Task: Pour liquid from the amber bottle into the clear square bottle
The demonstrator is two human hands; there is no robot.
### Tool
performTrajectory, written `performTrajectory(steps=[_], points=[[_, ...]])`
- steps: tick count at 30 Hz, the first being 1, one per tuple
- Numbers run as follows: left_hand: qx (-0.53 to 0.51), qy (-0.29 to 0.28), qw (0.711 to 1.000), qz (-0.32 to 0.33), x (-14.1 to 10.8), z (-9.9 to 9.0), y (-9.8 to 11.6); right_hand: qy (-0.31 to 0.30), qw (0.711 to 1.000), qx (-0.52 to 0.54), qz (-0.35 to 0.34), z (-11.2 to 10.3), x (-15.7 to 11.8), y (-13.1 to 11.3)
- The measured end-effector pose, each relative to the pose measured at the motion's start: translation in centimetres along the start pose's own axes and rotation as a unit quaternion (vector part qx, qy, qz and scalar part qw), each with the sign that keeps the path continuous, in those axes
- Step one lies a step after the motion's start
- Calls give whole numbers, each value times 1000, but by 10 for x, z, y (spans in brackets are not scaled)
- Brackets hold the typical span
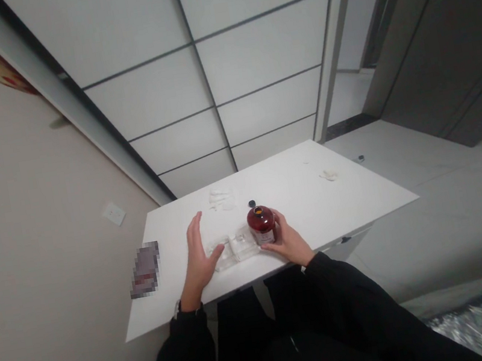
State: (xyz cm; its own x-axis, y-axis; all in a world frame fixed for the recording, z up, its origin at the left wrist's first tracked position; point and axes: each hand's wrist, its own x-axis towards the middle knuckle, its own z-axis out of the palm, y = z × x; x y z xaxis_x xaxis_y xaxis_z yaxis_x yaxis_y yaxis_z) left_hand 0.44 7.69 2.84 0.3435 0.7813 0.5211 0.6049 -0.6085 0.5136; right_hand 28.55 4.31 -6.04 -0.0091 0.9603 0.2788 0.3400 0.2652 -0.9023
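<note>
Currently logged on a white table (318, 205), near its edge closest to the person:

Item 1: dark red glass bottle (261, 225), upright, with a paper label (266, 236) on its side and an amber-coloured centre showing at the top. It stands between the two hands, at the right end of the clear glass blocks and touching them or just beside them.

Item 2: right hand (287, 239), curled around the lower side of the bottle, with the thumb and fingers wrapped against the glass in a firm grip.

Item 3: left hand (197, 257), open with the fingers spread and raised, its palm turned toward the bottle. The thumb reaches over the nearer block; whether it touches cannot be told.

Item 4: clear glass blocks (232, 249), two chunky see-through pieces lying side by side between the hands.

Also on the table: a small black disc (251, 204) just beyond the bottle, a crumpled clear wrapper (221, 199) farther back, a white scrap (328, 175) toward the far corner, and a dark flat object (144, 269) at the left edge, too pixelated to identify.

Worn: black sleeves (189, 347) on both arms and a wristwatch (178, 308) on the left wrist.

Surroundings: a wall switch plate (113, 213) on the beige wall (16, 179).
</note>
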Motion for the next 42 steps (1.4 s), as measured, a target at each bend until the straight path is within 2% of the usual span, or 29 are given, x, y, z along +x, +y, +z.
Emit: performTrajectory(steps=[2, 3, 5, 8, 10, 13, 17, 20, 22, 27, 29, 31, 33, 35, 38, 42], points=[[3, -58, 998, -2, 26, -8, 6, 1, 1000, -2, -4, -1, 0, -1], [15, -113, 993, 4, 43, -8, 7, 2, 1000, -3, -7, -1, 0, -2], [22, -190, 981, 24, 82, -1, 3, 1, 1000, -3, -11, -1, 1, -2], [45, -301, 951, 51, 138, 26, -10, -1, 1000, -2, -10, 0, 0, 0], [68, -365, 926, 69, 166, 49, -18, 2, 1000, -2, -6, 1, -1, 1], [104, -441, 887, 92, 189, 83, -22, 4, 1000, 3, 0, 1, -1, 3], [147, -502, 846, 105, 192, 115, -18, 10, 1000, -3, -5, 1, -1, 2], [164, -504, 842, 103, 194, 118, -12, 11, 1000, -11, -3, 1, 0, 2], [161, -485, 854, 99, 201, 105, -4, 15, 1000, -14, 0, 2, -1, 2], [112, -372, 918, 84, 218, 36, 37, 17, 1000, -15, 16, 2, -1, 3], [82, -341, 932, 87, 211, 12, 60, 10, 1000, -13, 20, 1, -1, 2], [7, -317, 946, 72, 194, 0, 79, 5, 1000, -11, 18, 0, -1, 1], [-66, -303, 949, 54, 172, -2, 91, 7, 1000, -12, 17, 0, 0, -1], [-96, -298, 948, 50, 150, 4, 94, 8, 1000, -15, 16, -1, 0, -3], [-112, -292, 949, 45, 127, 15, 89, 8, 1000, -13, -1, -3, 0, -7], [-100, -297, 948, 47, 114, 22, 79, 9, 1000, -8, -27, -5, 1, -12]])
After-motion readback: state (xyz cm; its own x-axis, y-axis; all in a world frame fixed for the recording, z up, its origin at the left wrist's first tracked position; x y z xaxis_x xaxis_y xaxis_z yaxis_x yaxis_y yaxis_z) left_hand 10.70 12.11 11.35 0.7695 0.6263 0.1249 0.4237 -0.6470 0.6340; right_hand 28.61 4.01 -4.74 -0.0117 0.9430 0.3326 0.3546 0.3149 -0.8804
